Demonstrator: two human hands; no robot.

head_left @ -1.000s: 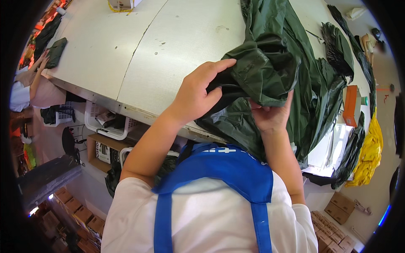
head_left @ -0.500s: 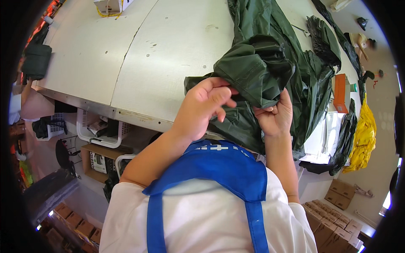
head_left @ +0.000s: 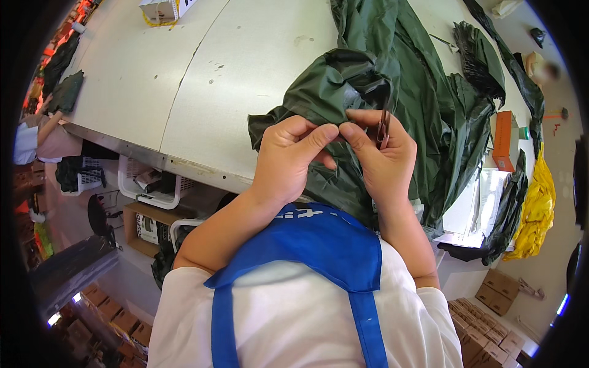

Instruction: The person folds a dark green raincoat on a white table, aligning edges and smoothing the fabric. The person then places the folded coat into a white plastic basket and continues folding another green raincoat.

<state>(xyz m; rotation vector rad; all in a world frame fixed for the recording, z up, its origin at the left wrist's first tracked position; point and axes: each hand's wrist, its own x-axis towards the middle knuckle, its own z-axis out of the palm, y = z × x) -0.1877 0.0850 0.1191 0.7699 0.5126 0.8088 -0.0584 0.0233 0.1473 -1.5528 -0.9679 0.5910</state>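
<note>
Fingers [head_left: 319, 136] of my left hand [head_left: 288, 161] pinch a fold of the green cloth [head_left: 343, 80], thumb and forefinger closed on its edge. My right hand [head_left: 383, 161] meets it there, fingertips touching the left ones, closed on the same fold and on a thin dark tool [head_left: 383, 126] that stands upright between its fingers; what kind of tool it is I cannot tell. The cloth lies bunched just beyond my hands on the table [head_left: 202, 80], at its near edge, and runs away from me in long folds toward the far side, some of it hanging over the edge below my wrists. Right of the cloth sits an orange box [head_left: 505, 141], and past that a heap of yellow cloth [head_left: 537, 208] off the table's right side. More dark green pieces [head_left: 481, 58] lie beyond the box. Left of the cloth the table is pale, with a seam down it, and a small carton [head_left: 161, 8] stands at its far edge. Under the table's near edge are white baskets [head_left: 150, 187]. My blue apron [head_left: 325, 242] shows nearest me
</note>
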